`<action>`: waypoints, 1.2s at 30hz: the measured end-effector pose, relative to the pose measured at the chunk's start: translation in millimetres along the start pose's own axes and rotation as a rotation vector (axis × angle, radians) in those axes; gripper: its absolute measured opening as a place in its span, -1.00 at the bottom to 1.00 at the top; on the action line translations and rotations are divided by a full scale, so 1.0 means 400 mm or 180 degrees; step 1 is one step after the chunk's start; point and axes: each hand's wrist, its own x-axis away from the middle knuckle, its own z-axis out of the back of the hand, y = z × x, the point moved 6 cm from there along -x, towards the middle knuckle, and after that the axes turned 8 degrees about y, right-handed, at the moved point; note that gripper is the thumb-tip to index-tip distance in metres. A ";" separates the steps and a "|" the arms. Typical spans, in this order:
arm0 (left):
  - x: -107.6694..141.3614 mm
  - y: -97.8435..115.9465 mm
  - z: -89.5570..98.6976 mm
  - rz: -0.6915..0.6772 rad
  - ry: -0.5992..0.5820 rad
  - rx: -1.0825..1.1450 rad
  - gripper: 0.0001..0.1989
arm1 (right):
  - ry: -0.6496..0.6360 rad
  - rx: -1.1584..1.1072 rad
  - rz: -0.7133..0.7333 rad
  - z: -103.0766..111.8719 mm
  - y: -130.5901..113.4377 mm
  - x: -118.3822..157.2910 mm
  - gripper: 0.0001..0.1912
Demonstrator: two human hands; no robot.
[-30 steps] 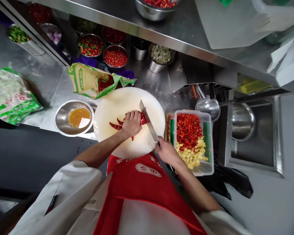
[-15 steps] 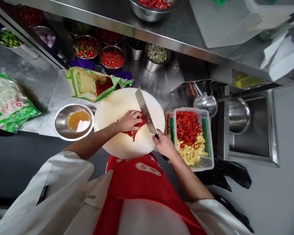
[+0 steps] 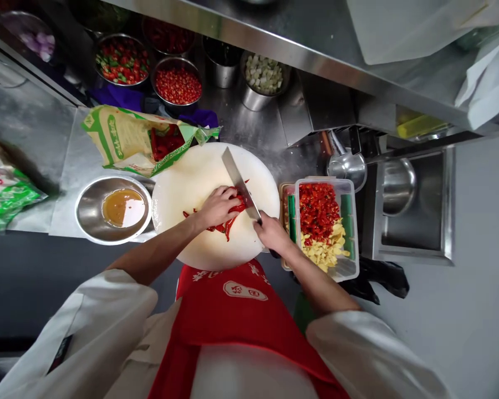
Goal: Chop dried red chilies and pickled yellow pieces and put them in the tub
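While the left hand (image 3: 219, 208) pins red chilies (image 3: 228, 228), the right hand (image 3: 272, 230) grips a cleaver (image 3: 241, 183)

As the glossy chilies lie bunched near the middle of a round white cutting board (image 3: 191, 166), a cook's left fingers curl over them, grasping the bunch from above, with tips and tails poking out beneath the palm. The right fingers are clenched around the cleaver's handle, the blade slanting just beside the left fingertips; whether its edge touches the board is hard to tell from overhead.

The chilies look light and pliant, and their wet sheen suggests slippery skins liable to skid or roll. The surest hold would seem to be downward on the thick of the bunch, fingertips tucked back from the steel. The stiff, likely weightier cleaver is best held by its handle.

A printed bag (image 3: 128, 133) with more red chilies inside lies behind the board, a metal bowl (image 3: 87, 216) of brownish liquid sits to the left, and a clear container (image 3: 356, 233) of chopped red pieces and yellow slices stands to the right.
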 end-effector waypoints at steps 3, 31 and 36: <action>0.010 0.001 0.004 0.0036 0.0030 -0.0049 -0.71 | 0.0201 -0.0133 0.0183 -0.006 -0.035 -0.074 -0.69; 0.030 0.015 0.036 -0.0055 0.0464 0.0047 -0.74 | 0.0468 -0.0269 0.0311 0.026 -0.068 -0.072 -0.70; 0.043 -0.003 0.033 0.0017 0.0353 -0.0015 -0.79 | 0.0083 -0.0134 0.0092 0.032 -0.064 0.040 -0.76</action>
